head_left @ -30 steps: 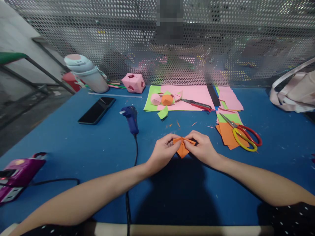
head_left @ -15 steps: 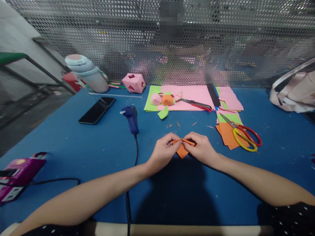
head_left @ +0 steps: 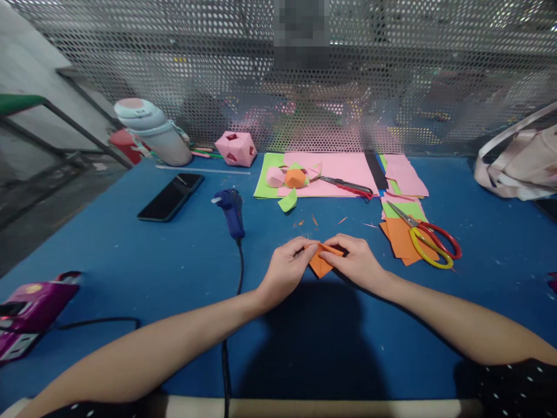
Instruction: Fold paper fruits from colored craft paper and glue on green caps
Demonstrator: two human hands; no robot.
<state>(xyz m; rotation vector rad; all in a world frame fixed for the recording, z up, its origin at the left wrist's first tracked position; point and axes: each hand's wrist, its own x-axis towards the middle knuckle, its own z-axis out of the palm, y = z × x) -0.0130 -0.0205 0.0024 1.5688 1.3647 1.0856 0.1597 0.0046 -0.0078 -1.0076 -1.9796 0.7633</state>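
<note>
Between my two hands is a small folded piece of orange paper (head_left: 321,266), its lower corner pointing toward me. My left hand (head_left: 290,264) pinches its left side, thumb on top. On the right side, my right hand (head_left: 354,258) grips a raised flap between thumb and fingers. Part of the paper is hidden under the fingers. Beyond my hands lie thin orange scraps (head_left: 314,220). A small green folded paper piece (head_left: 288,201) sits farther back, near joined pink and orange folded pieces (head_left: 295,177).
Scissors (head_left: 429,239) lie on orange paper squares (head_left: 398,237) to the right. A blue glue gun (head_left: 232,213) with a cable, a phone (head_left: 171,197) and a purple power strip (head_left: 37,310) are on the left. Behind are a utility knife (head_left: 348,186), a pink paper ball (head_left: 236,148) and a bottle (head_left: 154,130).
My left thumb has moved inward over the orange paper, pressing near its middle. The raised left flap no longer shows. My right hand keeps nearly the same place.
</note>
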